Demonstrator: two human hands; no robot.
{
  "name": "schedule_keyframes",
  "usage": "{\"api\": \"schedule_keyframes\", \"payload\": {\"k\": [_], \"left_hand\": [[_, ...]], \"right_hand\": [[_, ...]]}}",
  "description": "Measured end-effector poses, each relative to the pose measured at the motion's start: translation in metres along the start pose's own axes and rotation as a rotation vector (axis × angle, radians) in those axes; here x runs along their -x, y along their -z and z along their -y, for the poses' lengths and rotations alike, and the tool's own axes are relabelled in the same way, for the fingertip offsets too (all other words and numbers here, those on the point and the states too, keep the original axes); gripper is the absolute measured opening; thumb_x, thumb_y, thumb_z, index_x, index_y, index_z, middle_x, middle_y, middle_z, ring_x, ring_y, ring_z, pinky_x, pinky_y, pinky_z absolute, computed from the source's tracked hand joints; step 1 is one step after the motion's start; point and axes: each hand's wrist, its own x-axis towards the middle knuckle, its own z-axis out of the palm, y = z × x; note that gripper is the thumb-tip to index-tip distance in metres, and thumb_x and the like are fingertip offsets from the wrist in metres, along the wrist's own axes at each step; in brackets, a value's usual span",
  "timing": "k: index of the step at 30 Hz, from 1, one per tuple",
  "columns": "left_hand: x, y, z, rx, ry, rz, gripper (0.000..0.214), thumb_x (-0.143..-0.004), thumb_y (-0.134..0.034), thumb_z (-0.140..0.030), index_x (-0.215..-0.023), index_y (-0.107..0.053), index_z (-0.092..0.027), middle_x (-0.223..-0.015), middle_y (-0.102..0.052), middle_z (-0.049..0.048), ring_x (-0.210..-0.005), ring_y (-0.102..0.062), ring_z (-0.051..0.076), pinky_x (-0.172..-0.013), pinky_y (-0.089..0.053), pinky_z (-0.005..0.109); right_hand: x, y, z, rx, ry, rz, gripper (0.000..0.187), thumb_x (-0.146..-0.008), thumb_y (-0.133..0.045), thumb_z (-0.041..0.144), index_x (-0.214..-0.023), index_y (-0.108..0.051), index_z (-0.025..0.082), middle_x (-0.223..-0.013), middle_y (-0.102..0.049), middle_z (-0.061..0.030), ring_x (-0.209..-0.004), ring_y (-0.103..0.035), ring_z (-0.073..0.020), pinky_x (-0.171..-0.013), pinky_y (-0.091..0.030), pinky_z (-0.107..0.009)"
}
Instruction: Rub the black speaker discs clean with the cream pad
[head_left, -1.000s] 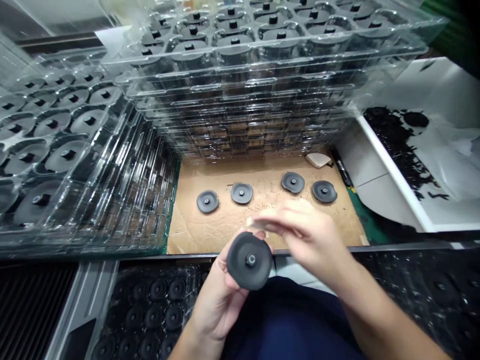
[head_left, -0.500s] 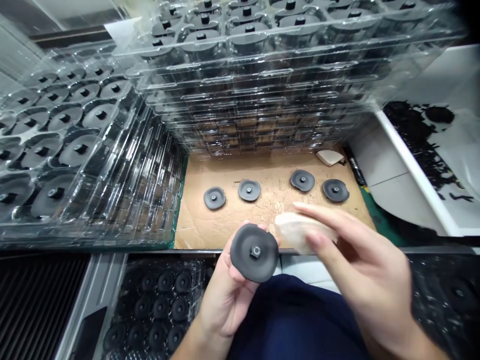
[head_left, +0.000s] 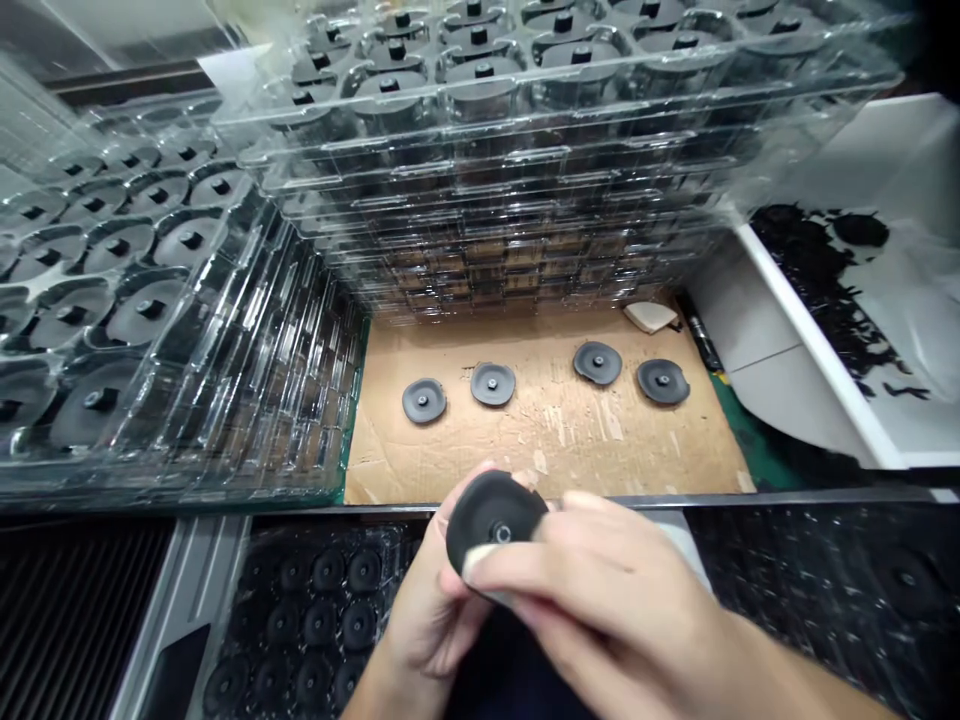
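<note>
My left hand is closed around a round black disc with a small metal hub, held face up just in front of the table edge. My right hand lies over the disc's lower right part, fingers curled and thumb pressed along its rim. Only a sliver of a pale block shows under that thumb. Several more black discs lie in a row on the cardboard sheet beyond my hands.
Tall stacks of clear plastic trays holding discs stand at the back and left. A white bin with black scraps is at the right. A pale wedge and a black marker lie near it. A black tray of discs sits low left.
My right hand, which held the pale block beside the disc, has come down and left onto the disc, now covering part of it. The left hand has lowered the disc slightly.
</note>
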Motion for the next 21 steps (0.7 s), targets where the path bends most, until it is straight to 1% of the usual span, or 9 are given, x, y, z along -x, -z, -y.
{"api": "schedule_keyframes", "payload": {"k": [2,4,7,9,10,13,16,18,21], "left_hand": [[0.0,0.002,-0.002,0.025,-0.015,0.044,0.052,-0.051,-0.085,-0.03,-0.1,-0.068,-0.028,-0.105,-0.07,0.0,-0.097,-0.063,0.018,-0.092,-0.045,0.027],[0.0,0.002,-0.002,0.041,-0.017,0.082,0.053,-0.048,-0.086,-0.032,-0.098,-0.07,-0.027,-0.103,-0.071,0.0003,-0.096,-0.063,0.018,-0.09,-0.046,0.025],[0.002,-0.002,-0.002,0.032,0.011,0.088,0.053,-0.05,-0.084,-0.037,-0.1,-0.07,-0.025,-0.105,-0.071,0.0015,-0.103,-0.061,0.02,-0.094,-0.044,0.026],[0.003,-0.004,-0.002,0.007,0.02,0.078,0.054,-0.053,-0.083,-0.04,-0.102,-0.069,-0.022,-0.105,-0.07,0.0036,-0.101,-0.061,0.021,-0.093,-0.045,0.028],[0.005,-0.004,-0.002,0.001,0.022,0.075,0.054,-0.054,-0.082,-0.04,-0.102,-0.069,-0.021,-0.105,-0.07,0.0043,-0.098,-0.063,0.021,-0.089,-0.047,0.028],[0.008,0.0,-0.002,0.06,0.038,0.112,0.053,-0.056,-0.081,-0.04,-0.105,-0.067,-0.024,-0.109,-0.069,0.0036,-0.094,-0.066,0.021,-0.086,-0.049,0.028],[0.01,0.006,-0.002,0.128,0.071,0.166,0.053,-0.057,-0.08,-0.041,-0.107,-0.067,-0.029,-0.11,-0.07,0.002,-0.099,-0.065,0.024,-0.096,-0.044,0.035],[0.01,0.009,-0.001,0.133,0.062,0.176,0.054,-0.056,-0.08,-0.042,-0.107,-0.067,-0.028,-0.109,-0.07,0.0027,-0.099,-0.066,0.024,-0.098,-0.043,0.037],[0.008,0.008,-0.001,0.133,0.052,0.169,0.056,-0.055,-0.081,-0.041,-0.107,-0.067,-0.025,-0.108,-0.071,0.0039,-0.096,-0.066,0.021,-0.092,-0.047,0.032]], "right_hand": [[0.008,0.009,0.001,0.054,-0.108,0.046,0.021,-0.087,-0.048,0.009,-0.099,-0.063,0.017,-0.077,-0.067,0.0005,-0.065,-0.058,-0.0104,-0.062,-0.044,-0.024],[0.01,0.014,0.002,0.218,-0.152,-0.023,0.023,-0.088,-0.046,0.009,-0.101,-0.064,0.015,-0.071,-0.065,-0.0009,-0.059,-0.053,-0.0124,-0.057,-0.04,-0.027],[-0.001,0.013,-0.003,0.322,0.035,-0.126,0.027,-0.092,-0.041,0.014,-0.092,-0.068,0.017,-0.062,-0.059,-0.0018,-0.056,-0.046,-0.0146,-0.055,-0.034,-0.03],[-0.011,0.012,-0.014,0.218,0.145,-0.078,0.029,-0.093,-0.04,0.015,-0.087,-0.069,0.02,-0.066,-0.062,-0.0014,-0.06,-0.047,-0.0143,-0.058,-0.036,-0.03],[-0.014,0.011,-0.021,0.164,0.138,-0.057,0.029,-0.092,-0.041,0.014,-0.088,-0.069,0.02,-0.07,-0.064,-0.0013,-0.063,-0.05,-0.0141,-0.061,-0.038,-0.03],[-0.009,0.009,-0.047,0.086,-0.114,-0.112,0.025,-0.091,-0.045,0.013,-0.1,-0.067,0.019,-0.084,-0.067,-0.0036,-0.077,-0.057,-0.0147,-0.069,-0.044,-0.028],[0.017,-0.002,-0.064,0.016,-0.401,-0.093,0.024,-0.092,-0.046,0.021,-0.108,-0.064,0.02,-0.088,-0.066,-0.0048,-0.079,-0.06,-0.0152,-0.07,-0.048,-0.028],[0.038,-0.016,-0.067,-0.03,-0.482,0.004,0.026,-0.093,-0.044,0.023,-0.11,-0.063,0.02,-0.087,-0.067,-0.0048,-0.078,-0.062,-0.0151,-0.069,-0.05,-0.027],[0.062,-0.037,-0.067,-0.062,-0.485,0.098,0.022,-0.091,-0.048,0.022,-0.102,-0.067,0.021,-0.082,-0.069,-0.0027,-0.075,-0.065,-0.0149,-0.066,-0.052,-0.026]]}}
